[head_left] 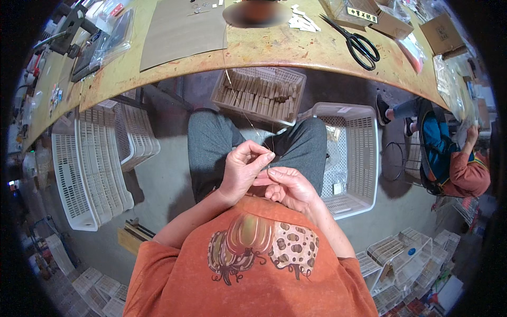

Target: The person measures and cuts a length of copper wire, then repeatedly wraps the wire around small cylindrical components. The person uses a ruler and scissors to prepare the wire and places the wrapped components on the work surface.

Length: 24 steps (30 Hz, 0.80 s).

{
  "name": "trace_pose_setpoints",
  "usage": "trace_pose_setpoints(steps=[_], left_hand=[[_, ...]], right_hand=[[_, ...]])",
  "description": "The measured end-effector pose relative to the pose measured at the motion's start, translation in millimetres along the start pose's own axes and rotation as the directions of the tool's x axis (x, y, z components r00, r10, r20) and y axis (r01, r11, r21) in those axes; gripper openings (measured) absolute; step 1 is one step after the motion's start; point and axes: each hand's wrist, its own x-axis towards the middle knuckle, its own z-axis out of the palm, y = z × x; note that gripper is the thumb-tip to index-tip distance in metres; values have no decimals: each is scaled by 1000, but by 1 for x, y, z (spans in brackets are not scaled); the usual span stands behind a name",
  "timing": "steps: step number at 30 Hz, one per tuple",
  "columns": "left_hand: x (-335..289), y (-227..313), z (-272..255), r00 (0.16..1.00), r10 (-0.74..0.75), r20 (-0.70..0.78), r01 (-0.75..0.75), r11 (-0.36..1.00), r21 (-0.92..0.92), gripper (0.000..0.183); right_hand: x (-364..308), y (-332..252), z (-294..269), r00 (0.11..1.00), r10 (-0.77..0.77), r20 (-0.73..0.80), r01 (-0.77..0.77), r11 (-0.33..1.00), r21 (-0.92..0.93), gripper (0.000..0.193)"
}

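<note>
Left hand (244, 168) pinches a fine thread (228, 75), right hand (290, 186) curled just beside it, its grip impossible to tell! Up the thread runs, across the crate (275, 120), over the table (306, 52), far end hard to make out; scissors (351, 37) lie rightward.

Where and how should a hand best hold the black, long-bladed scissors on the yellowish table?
Probably by the black looped handles, coming from the table's near edge: the loops lie nearest that edge, while the pointed blades face away.
</note>
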Motion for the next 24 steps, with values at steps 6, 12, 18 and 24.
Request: trace_pose_setpoints(steps=[6, 12, 18, 24], left_hand=[[1, -3, -2, 999, 22, 24, -21, 1000, -13, 7], [0, 1, -13, 938, -276, 209, 328, 900, -286, 11], [-1, 2, -26, 807, -385, 448, 495, 855, -157, 10], [-7, 2, -21, 909, -310, 279, 349, 932, -101, 9]], right_hand=[[3, 4, -3, 998, -50, 36, 49, 998, 30, 24], [-1, 2, 1, 994, -106, -8, 104, 987, -122, 18], [-8, 3, 9, 993, -113, -33, 101, 960, -261, 17], [-15, 5, 14, 950, -311, -33, 240, 794, -559, 17]])
